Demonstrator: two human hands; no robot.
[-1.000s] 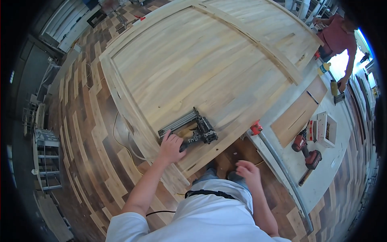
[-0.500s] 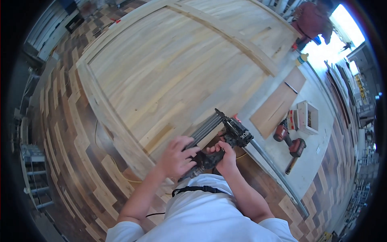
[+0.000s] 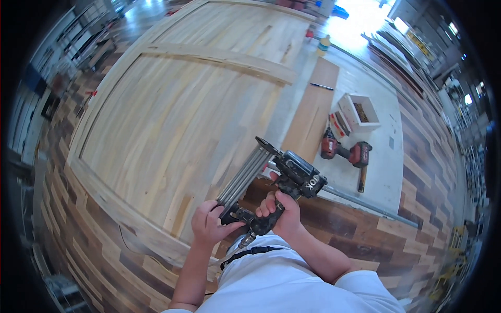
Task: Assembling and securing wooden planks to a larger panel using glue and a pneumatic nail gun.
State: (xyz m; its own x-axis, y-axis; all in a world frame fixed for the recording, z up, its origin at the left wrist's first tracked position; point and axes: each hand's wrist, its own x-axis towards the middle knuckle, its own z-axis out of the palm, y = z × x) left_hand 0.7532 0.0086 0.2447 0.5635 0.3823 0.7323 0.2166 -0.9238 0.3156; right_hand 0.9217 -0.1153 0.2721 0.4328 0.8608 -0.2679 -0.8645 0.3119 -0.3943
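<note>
In front of my waist I hold a black pneumatic nail gun (image 3: pixel 301 175) with a long grey magazine. My right hand (image 3: pixel 286 215) is wrapped round its handle. At the rear end of the magazine my left hand (image 3: pixel 207 224) grips with thumb and fingers. An air-hose fitting (image 3: pixel 247 240) sticks out below the handle, close to my waist. Beyond the gun lies a large framed wooden panel (image 3: pixel 167 120), with a raised crosspiece (image 3: pixel 224 63) over its far part.
Right of the panel, a pale tabletop (image 3: pixel 386 177) bears a red and black cordless driver (image 3: pixel 329 146), a white box (image 3: pixel 366 127) of small fasteners, a brown board (image 3: pixel 305 120), a pen (image 3: pixel 322 86) and a yellowish bottle (image 3: pixel 323 44). A metal bar (image 3: pixel 370 201) runs along the near edge.
My view has turned right. The nail gun's magazine shows more plainly, and my left hand has closed on its rear end. The person at the upper right is out of view.
</note>
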